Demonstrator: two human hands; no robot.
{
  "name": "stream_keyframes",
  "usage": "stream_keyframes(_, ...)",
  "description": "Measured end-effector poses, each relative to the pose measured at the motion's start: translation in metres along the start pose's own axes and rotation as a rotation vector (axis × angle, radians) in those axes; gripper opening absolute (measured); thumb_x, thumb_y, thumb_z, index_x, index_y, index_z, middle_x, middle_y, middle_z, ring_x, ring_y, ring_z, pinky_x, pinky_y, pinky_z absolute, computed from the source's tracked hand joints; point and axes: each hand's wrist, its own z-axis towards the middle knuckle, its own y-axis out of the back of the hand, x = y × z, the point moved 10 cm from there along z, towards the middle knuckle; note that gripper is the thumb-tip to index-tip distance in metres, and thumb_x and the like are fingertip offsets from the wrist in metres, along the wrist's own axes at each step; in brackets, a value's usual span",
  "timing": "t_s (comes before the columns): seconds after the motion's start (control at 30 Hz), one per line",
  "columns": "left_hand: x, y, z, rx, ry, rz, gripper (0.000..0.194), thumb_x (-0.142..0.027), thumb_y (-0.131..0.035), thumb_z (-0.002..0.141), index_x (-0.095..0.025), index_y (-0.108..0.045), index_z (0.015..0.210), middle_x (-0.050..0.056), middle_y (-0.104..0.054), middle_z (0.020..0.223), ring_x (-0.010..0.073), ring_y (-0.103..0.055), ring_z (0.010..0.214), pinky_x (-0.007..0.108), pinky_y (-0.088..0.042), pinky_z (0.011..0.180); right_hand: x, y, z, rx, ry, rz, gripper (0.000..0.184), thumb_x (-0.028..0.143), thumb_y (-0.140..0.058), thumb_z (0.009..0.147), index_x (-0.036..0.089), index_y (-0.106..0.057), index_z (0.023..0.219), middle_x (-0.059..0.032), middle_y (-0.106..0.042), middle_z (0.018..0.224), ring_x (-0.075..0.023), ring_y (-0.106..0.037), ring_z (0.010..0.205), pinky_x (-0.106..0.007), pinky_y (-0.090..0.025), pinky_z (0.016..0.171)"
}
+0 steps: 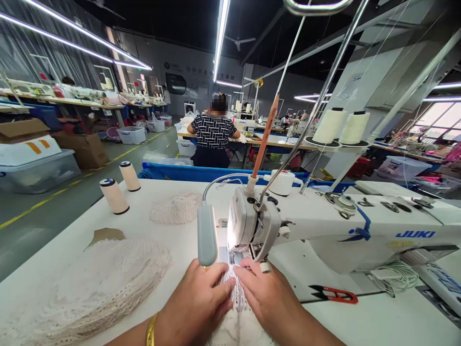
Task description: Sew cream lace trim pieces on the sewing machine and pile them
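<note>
White openwork lace fabric (239,300) runs from the front table edge up to the needle area of a white sewing machine (306,216). On its left side, my left hand (201,293) grips the lace between thumb and fingers; a gold bracelet circles that wrist. My right hand (264,293) presses and pinches the lace from the right, fingertips close to the presser foot (236,258). The fabric under both palms is partly hidden. A grey lamp (208,235) hangs just above my left hand, lighting the needle area.
Stacked lace pieces (118,283) cover the table's left side, with a smaller lace piece (175,208) behind. Two thread cones (114,196) stand at the left edge. Red-handled thread snips (334,294) and a coiled cable (392,278) lie right. A person (214,129) sits ahead.
</note>
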Motion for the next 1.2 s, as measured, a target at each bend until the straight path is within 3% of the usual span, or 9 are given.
stream_keyframes(0.17,0.002,0.004,0.002,-0.031,0.012,-0.013,0.015,-0.018,-0.059,0.101,-0.024,-0.069,0.111,0.009,-0.073,0.118,0.0308,-0.071,0.097,0.052,-0.058,0.085,-0.007,0.004,0.002,-0.028,-0.066,-0.025,0.030,0.008,-0.054,0.096,0.027,-0.073,0.109,-0.0069,-0.074,0.115,-0.0278,-0.068,0.100,-0.036,-0.057,0.081)
stream_keyframes(0.3,0.004,0.004,0.004,-0.049,0.014,-0.011,0.017,-0.018,-0.059,0.101,-0.023,-0.070,0.112,0.009,-0.073,0.118,0.0314,-0.071,0.097,0.053,-0.058,0.084,-0.008,0.006,0.004,-0.042,-0.089,-0.010,0.029,0.009,-0.054,0.097,0.028,-0.073,0.110,-0.0064,-0.074,0.117,-0.0271,-0.069,0.102,-0.036,-0.059,0.084)
stream_keyframes(0.63,0.003,0.001,0.004,-0.026,0.039,0.001,0.021,-0.015,-0.060,0.098,-0.021,-0.071,0.115,0.011,-0.074,0.123,0.0350,-0.072,0.101,0.060,-0.057,0.088,-0.003,0.012,0.007,-0.057,-0.067,-0.007,0.029,0.009,-0.052,0.096,0.026,-0.073,0.108,-0.0072,-0.074,0.115,-0.0277,-0.068,0.102,-0.037,-0.059,0.085)
stream_keyframes(0.93,0.005,0.002,0.008,-0.031,0.059,-0.026,0.019,-0.013,-0.060,0.096,-0.021,-0.071,0.111,0.011,-0.074,0.124,0.0338,-0.071,0.103,0.056,-0.056,0.089,-0.007,0.005,0.010,-0.010,-0.095,-0.005,0.030,0.011,-0.049,0.099,0.026,-0.073,0.111,-0.0080,-0.074,0.119,-0.0291,-0.068,0.107,-0.040,-0.058,0.088)
stream_keyframes(1.07,0.009,0.001,0.007,-0.007,0.073,-0.065,0.017,-0.014,-0.063,0.096,-0.021,-0.070,0.110,0.011,-0.072,0.126,0.0344,-0.068,0.109,0.055,-0.054,0.092,-0.006,0.009,0.008,-0.017,-0.072,-0.058,0.036,0.008,-0.051,0.095,0.026,-0.072,0.118,-0.0095,-0.075,0.123,-0.0302,-0.069,0.106,-0.040,-0.059,0.083)
stream_keyframes(1.2,0.005,0.010,0.000,0.060,0.023,-0.139,0.025,-0.027,-0.080,0.088,-0.023,-0.069,0.110,0.008,-0.070,0.128,0.0325,-0.065,0.109,0.051,-0.052,0.095,0.002,0.017,-0.004,0.014,0.027,-0.063,0.022,0.023,-0.072,0.093,0.024,-0.072,0.115,-0.0118,-0.075,0.127,-0.0348,-0.069,0.109,-0.044,-0.059,0.087)
